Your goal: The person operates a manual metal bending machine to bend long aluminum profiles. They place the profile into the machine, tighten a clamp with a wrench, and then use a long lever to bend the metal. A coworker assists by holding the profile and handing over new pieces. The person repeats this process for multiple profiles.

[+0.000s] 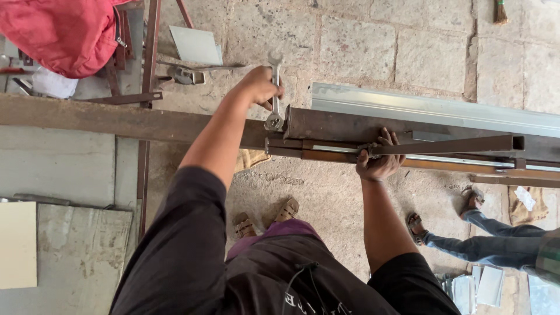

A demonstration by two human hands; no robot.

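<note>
Spanner [274, 90] up on the rusty beam [116, 119], and the left hand [259, 86] is wrapped tight round its shank, fingers fully closed. The lower ring end sits right at the beam's top edge, where a darker steel plate [350, 125] begins; whether it is seated on a nut I cannot tell, the head covers that spot. Over to the right hand [379, 157]: curled shut around a thin square tube [449, 144] that runs off to the right along the beam, knuckles pressed up against the stacked bars beneath.

A pale metal channel [431, 108] lies just behind the plate. Down on the stone floor, the person's sandalled feet [265, 219], and another person's leg in jeans [484, 236] stands near, to the right.

Risks now. If the ring is only half on its fastener, a hard pull could see it slip off and send the left knuckles into the plate's edge. The right fingers sit between tube and bars, so any sudden shift of the tube might pinch them. And that tube's free end hangs out over the other person's feet; if the grip loosens, it could drop that way.
</note>
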